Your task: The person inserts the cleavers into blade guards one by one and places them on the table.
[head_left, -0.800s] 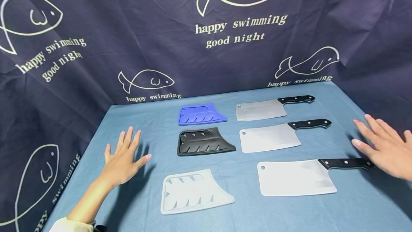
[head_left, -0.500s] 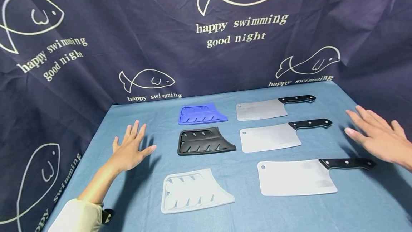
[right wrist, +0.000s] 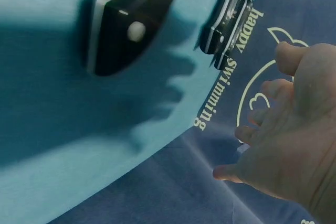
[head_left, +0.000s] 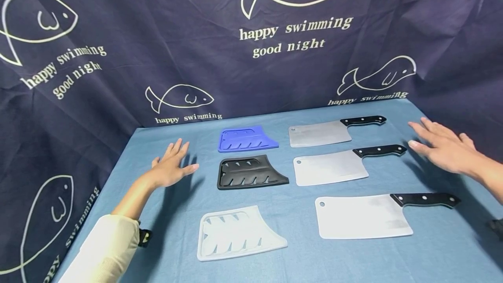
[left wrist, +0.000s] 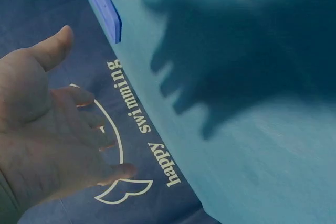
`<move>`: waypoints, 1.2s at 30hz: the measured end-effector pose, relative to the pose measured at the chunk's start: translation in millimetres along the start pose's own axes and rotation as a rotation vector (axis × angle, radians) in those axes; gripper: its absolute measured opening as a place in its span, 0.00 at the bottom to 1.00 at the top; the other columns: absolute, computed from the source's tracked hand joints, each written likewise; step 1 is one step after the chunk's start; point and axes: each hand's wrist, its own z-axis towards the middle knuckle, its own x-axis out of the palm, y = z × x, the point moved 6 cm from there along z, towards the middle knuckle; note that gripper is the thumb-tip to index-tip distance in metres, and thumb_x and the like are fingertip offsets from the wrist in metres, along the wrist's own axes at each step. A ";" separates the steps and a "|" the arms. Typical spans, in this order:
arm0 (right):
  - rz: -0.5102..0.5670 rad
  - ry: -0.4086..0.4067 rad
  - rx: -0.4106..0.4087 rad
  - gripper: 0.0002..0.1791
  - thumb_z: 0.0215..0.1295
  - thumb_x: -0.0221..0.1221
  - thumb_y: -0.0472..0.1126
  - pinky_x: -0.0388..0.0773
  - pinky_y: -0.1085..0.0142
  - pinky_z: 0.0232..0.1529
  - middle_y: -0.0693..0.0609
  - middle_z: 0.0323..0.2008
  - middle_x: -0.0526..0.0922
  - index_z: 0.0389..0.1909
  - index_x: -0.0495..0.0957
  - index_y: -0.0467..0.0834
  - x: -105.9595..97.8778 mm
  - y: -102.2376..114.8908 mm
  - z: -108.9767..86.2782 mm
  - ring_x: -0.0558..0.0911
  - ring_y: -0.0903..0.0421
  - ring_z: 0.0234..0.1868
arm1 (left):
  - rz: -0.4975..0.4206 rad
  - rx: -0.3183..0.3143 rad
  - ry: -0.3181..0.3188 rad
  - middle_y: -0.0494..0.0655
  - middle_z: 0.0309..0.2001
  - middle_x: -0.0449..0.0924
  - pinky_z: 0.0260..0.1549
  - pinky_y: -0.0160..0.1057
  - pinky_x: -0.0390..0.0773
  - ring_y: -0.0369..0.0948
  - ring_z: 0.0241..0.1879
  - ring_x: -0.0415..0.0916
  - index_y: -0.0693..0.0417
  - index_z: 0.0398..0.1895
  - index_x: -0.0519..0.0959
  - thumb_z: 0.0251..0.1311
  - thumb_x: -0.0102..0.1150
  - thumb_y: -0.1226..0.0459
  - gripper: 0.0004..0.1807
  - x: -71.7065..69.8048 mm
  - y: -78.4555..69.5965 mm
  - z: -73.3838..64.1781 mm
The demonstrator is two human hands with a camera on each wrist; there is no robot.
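Observation:
My left hand hovers over the table's left side with fingers spread, holding nothing; its shadow falls on the cloth. To its right lie a blue blade guard, a black blade guard and a white blade guard in a column. Right of them rest three cleavers with black handles: the back cleaver, the middle cleaver and the front cleaver. My right hand is in the air just right of the middle cleaver's handle, fingers spread and bare. In the right wrist view a cleaver handle looms large.
A blue cloth covers the table. Behind and beside it hangs a dark navy curtain printed with white fish and lettering, close along the table's back edge.
Both hands have moved forward and inward over the table, the left toward the guards and the right toward the cleaver handles. The guards and cleavers have stayed in place.

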 end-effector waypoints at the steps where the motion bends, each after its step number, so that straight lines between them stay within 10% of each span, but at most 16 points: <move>1: 0.004 0.011 -0.004 0.39 0.75 0.37 0.59 0.26 0.26 0.54 0.31 0.72 0.29 0.75 0.36 0.40 -2.0 0.9 2.8 0.28 0.31 0.71 | -0.002 0.009 0.007 0.59 0.76 0.28 0.58 0.74 0.33 0.59 0.73 0.24 0.57 0.77 0.41 0.64 0.45 0.37 0.50 -0.9 -1.5 3.4; 36: -0.018 0.089 -0.077 0.47 0.69 0.45 0.64 0.39 0.28 0.58 0.31 0.73 0.32 0.75 0.40 0.38 1.0 42.9 70.3 0.34 0.30 0.71 | -0.062 0.062 0.015 0.52 0.77 0.36 0.63 0.68 0.35 0.57 0.74 0.36 0.52 0.76 0.48 0.54 0.65 0.44 0.53 7.9 -35.1 89.2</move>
